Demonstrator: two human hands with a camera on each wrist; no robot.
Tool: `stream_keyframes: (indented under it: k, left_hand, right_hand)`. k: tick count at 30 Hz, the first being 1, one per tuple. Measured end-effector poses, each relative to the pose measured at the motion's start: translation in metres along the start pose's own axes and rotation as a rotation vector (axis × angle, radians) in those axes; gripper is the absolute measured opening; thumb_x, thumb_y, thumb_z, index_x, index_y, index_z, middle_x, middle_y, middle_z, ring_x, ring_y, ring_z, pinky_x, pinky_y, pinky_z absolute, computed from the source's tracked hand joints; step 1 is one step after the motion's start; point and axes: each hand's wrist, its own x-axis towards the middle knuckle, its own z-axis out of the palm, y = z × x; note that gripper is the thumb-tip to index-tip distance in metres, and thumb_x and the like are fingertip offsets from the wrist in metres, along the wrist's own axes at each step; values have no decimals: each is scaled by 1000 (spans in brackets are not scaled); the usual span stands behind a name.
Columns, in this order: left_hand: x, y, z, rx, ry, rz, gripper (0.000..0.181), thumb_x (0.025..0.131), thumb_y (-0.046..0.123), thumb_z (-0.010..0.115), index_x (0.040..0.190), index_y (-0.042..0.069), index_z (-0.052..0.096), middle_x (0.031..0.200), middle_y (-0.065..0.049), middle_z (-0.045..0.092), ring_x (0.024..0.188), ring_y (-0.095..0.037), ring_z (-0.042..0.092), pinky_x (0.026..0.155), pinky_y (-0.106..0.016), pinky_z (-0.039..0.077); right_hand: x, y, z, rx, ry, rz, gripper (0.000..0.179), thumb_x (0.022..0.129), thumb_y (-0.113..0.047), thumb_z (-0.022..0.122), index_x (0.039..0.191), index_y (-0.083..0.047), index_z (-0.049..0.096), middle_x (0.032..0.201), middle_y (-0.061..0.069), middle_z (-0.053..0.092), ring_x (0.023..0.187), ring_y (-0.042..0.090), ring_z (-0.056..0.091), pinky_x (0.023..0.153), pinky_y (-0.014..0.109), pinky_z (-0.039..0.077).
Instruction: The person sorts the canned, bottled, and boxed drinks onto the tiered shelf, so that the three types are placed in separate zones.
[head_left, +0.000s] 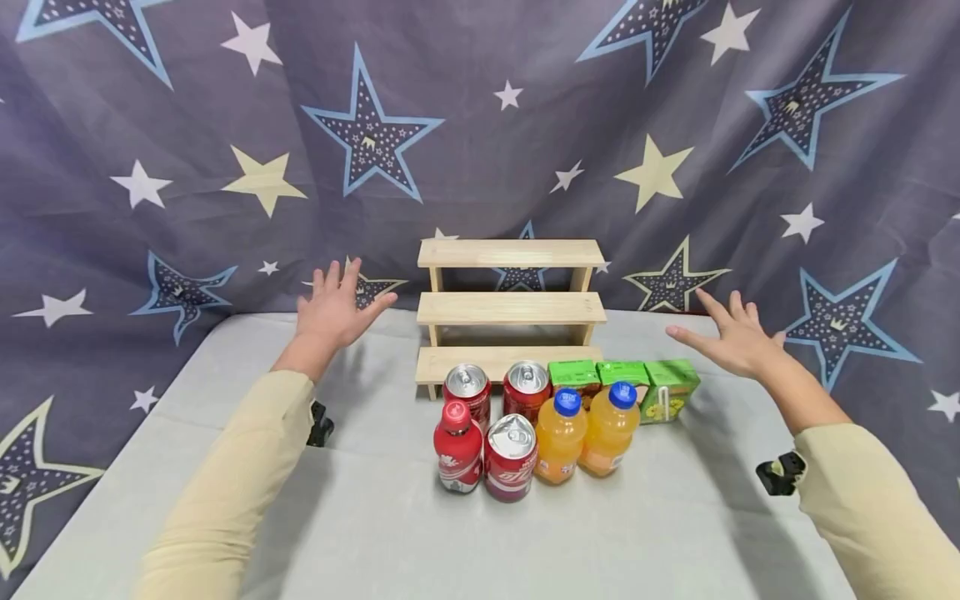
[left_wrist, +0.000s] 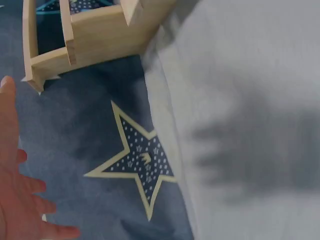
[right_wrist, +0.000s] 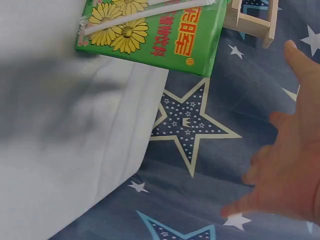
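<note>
Head view: we have a three-tier wooden stand (head_left: 512,308) at the far middle of the table (head_left: 390,533), drinks packed near its lowest step. Back row, left to right: left red can (head_left: 468,406), right red can (head_left: 525,402), three green cartons (head_left: 626,373); the rightmost carton has a white straw on its side, as we see in the right wrist view. Near row: red bottle (head_left: 459,454), front can (head_left: 511,468), two orange bottles (head_left: 560,442) with blue caps. Left hand (head_left: 330,310) is raised left of the stand, fingers spread, holding nothing. Right hand (head_left: 738,340) is raised right of the cartons, fingers also spread, nothing held. We see both clear of stand and drinks. Beige sleeves (head_left: 232,467) on both arms; star-print cloth (head_left: 480,167) behind.
</note>
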Motion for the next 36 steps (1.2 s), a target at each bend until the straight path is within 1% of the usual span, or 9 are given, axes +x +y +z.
stream_keyframes:
  k: [5, 9, 13, 16, 19, 23, 27, 31, 36]
  left_hand:
    - [4, 4, 9, -245, -19, 24, 101, 83, 74, 38, 151, 8, 5, 154, -26, 10, 140, -45, 14, 110, -63, 21]
    - [5, 5, 18, -396, -28, 18, 98, 84, 68, 46, 151, 7, 8, 153, -25, 17, 139, -42, 21, 111, -59, 25]
    - [5, 10, 29, -565, -27, 19, 94, 84, 63, 53, 150, 8, 14, 149, -23, 28, 135, -39, 33, 109, -53, 33]
    - [5, 14, 38, -681, -43, 3, 91, 84, 59, 57, 149, 9, 16, 147, -21, 32, 132, -37, 38, 105, -49, 40]
    - [5, 18, 47, -801, -69, -36, 88, 84, 53, 61, 149, 11, 17, 148, -20, 32, 132, -36, 39, 99, -50, 45]
    - [6, 24, 58, -962, -88, -78, 82, 87, 42, 63, 149, 13, 19, 149, -19, 31, 132, -35, 41, 95, -52, 49]
    - [7, 32, 69, -1087, -75, -111, 77, 88, 34, 64, 148, 10, 22, 148, -20, 34, 130, -35, 43, 96, -50, 48]
    - [10, 38, 79, -1143, -54, -132, 76, 87, 32, 65, 148, 10, 24, 147, -18, 36, 129, -34, 45, 99, -49, 46]
    - [13, 45, 88, -1185, -44, -136, 77, 87, 28, 66, 148, 9, 23, 150, -17, 32, 132, -33, 41, 104, -47, 43]
  right_hand:
    - [1, 10, 5, 182, -62, -112, 88, 92, -59, 40, 151, -15, -9, 150, 31, -17, 134, 51, -20, 98, 79, 2]
    - [-3, 15, 13, 214, -96, -142, 86, 92, -56, 45, 152, -16, -2, 154, 29, -4, 137, 54, -2, 100, 76, 13]
    - [-8, 20, 19, 223, -130, -167, 79, 92, -51, 48, 151, -10, 14, 150, 34, 15, 132, 56, 19, 97, 70, 31]
    - [-9, 25, 24, 250, -149, -187, 72, 93, -46, 51, 147, -6, 27, 143, 35, 30, 128, 52, 34, 90, 60, 45]
    - [-9, 28, 30, 299, -169, -195, 67, 92, -42, 55, 144, -5, 34, 139, 33, 39, 123, 47, 44, 84, 49, 52]
    - [-9, 30, 38, 355, -176, -202, 68, 89, -39, 62, 142, -4, 38, 138, 28, 44, 119, 41, 50, 84, 43, 55]
    - [-9, 34, 45, 407, -156, -199, 70, 86, -35, 67, 142, -5, 38, 131, 25, 51, 115, 33, 55, 84, 37, 56]
    - [-8, 40, 53, 450, -129, -188, 72, 86, -35, 67, 143, -5, 35, 128, 24, 54, 105, 14, 58, 83, 30, 55]
    - [-8, 48, 62, 502, -95, -167, 72, 87, -37, 65, 145, -8, 33, 132, 21, 49, 96, -7, 52, 80, 21, 52]
